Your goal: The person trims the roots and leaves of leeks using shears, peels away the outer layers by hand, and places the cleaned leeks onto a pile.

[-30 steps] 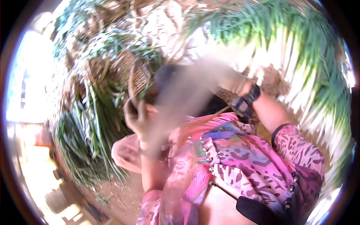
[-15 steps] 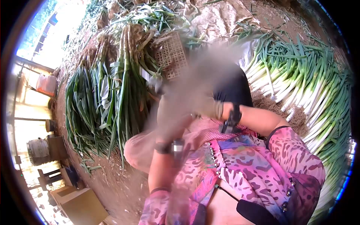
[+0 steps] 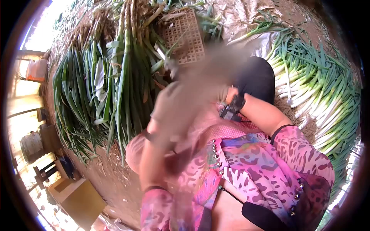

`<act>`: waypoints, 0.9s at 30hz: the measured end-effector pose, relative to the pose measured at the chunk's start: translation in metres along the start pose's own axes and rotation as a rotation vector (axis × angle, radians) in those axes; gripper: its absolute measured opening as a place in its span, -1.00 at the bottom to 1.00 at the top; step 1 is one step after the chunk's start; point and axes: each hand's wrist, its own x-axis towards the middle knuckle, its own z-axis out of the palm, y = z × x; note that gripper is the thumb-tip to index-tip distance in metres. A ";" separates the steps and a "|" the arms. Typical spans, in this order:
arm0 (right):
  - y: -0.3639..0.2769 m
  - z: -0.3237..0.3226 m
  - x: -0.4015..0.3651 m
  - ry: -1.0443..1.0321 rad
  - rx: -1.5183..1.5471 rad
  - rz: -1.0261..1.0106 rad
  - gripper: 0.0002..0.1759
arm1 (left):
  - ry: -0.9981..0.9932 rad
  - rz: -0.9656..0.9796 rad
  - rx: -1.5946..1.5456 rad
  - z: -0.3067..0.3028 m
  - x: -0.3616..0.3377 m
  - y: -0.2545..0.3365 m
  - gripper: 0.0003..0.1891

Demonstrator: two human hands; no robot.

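Observation:
My left hand (image 3: pixel 165 101), in a greyish glove, reaches forward beside the pile of untrimmed green onions (image 3: pixel 129 73). A grey smear across the middle of the view covers much of this hand and its fingers. Just beyond it, a pale onion stalk (image 3: pixel 159 51) with green leaves sticks out from the pile. My right hand (image 3: pixel 221 93), gloved too, points inward towards the left one, close to my dark-covered knee (image 3: pixel 256 79). Its fingers are hidden behind the same smear, and I cannot tell what either hand holds.
A plastic lattice crate (image 3: pixel 184 36) stands ahead of my hands. Cleaned green onions (image 3: pixel 304 84) with white stems lie in a long row on the right. A cardboard box (image 3: pixel 79 202) sits at the lower left, and pale sheeting (image 3: pixel 246 17) covers ground at the back.
The view has shifted, so the onion pile sits farther left and the crate appears larger and lower. My left forearm has moved slightly left; my right wrist is a little higher in the view.

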 end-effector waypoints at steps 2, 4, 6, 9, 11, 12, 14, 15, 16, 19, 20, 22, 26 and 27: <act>-0.031 -0.058 -0.006 0.105 0.223 0.334 -0.55 | 0.206 0.194 0.170 -0.036 0.008 0.064 -0.64; -0.012 -0.093 -0.005 0.265 0.255 0.451 -0.57 | 0.564 0.419 0.823 -0.089 0.045 0.059 -0.58; 0.045 -0.094 -0.001 0.322 0.077 0.336 -0.53 | 0.737 0.295 1.158 -0.131 0.080 0.049 -0.30; 0.073 -0.076 0.000 0.319 -0.070 0.291 -0.41 | 0.728 0.011 1.348 -0.163 0.133 0.013 -0.23; 0.048 -0.064 0.004 0.269 -0.041 0.418 -0.29 | 0.674 -0.133 1.441 -0.139 0.144 0.024 -0.36; 0.045 -0.062 0.009 0.249 -0.081 0.437 -0.24 | 0.650 -0.071 1.453 -0.133 0.151 0.015 -0.44; 0.049 -0.061 0.018 0.222 -0.124 0.476 -0.19 | 0.553 -0.061 1.360 -0.112 0.164 -0.016 -0.53; 0.051 -0.060 0.017 0.240 -0.150 0.463 -0.20 | 0.484 -0.105 1.257 -0.093 0.167 -0.023 -0.54; 0.052 -0.059 0.017 0.259 -0.177 0.450 -0.22 | 0.457 -0.148 1.159 -0.064 0.152 -0.021 -0.53; 0.080 -0.057 0.017 0.355 -0.372 0.312 -0.33 | 0.196 -0.320 0.804 -0.002 0.088 0.048 -0.54; 0.051 -0.057 0.019 0.311 -0.271 0.490 -0.29 | 0.224 -0.335 0.726 -0.006 0.096 0.009 -0.53; 0.038 -0.055 0.017 0.267 -0.273 0.521 -0.29 | 0.254 -0.303 0.524 -0.022 0.117 -0.059 -0.52; 0.011 -0.033 -0.008 0.162 -0.279 0.380 -0.29 | 0.040 -0.165 -0.067 -0.041 0.112 -0.057 -0.56; 0.005 -0.026 -0.014 0.139 -0.347 0.276 -0.29 | -0.013 -0.132 -0.220 -0.043 0.109 -0.052 -0.57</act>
